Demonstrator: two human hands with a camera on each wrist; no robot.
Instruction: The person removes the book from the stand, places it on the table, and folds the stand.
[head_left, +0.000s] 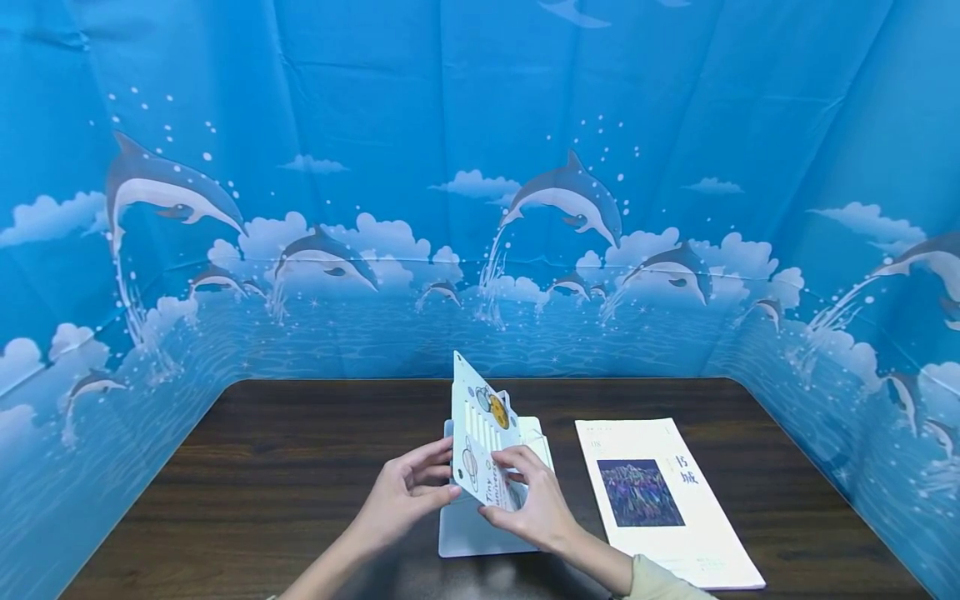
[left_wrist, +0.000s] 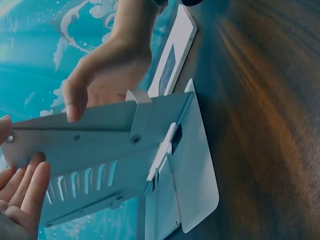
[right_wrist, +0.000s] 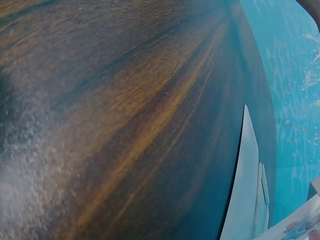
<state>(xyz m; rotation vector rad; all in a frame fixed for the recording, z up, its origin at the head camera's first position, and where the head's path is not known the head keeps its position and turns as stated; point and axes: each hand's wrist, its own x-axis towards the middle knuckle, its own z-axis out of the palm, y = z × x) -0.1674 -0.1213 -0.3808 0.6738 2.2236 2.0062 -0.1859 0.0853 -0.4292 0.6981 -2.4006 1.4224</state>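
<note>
A pale metal book stand [head_left: 467,392] stands on the table, its slotted panel tilted up and printed with planets and the words "Tiny universe". Its flat base plate [head_left: 480,533] lies underneath. My left hand [head_left: 401,496] pinches the panel's near left edge, thumb in front and fingers behind. On the other edge, my right hand [head_left: 543,508] grips the panel between thumb and fingers. The left wrist view shows the panel's back [left_wrist: 100,145], with slots, a clip [left_wrist: 140,115] and the hinge [left_wrist: 165,150] joining it to the base. The right wrist view catches only part of the base [right_wrist: 245,190].
To the right of the stand, a white book [head_left: 712,517] with a dark picture on its cover lies flat. The dark wooden table [head_left: 300,442] is enclosed by a blue dolphin-print curtain [head_left: 390,125].
</note>
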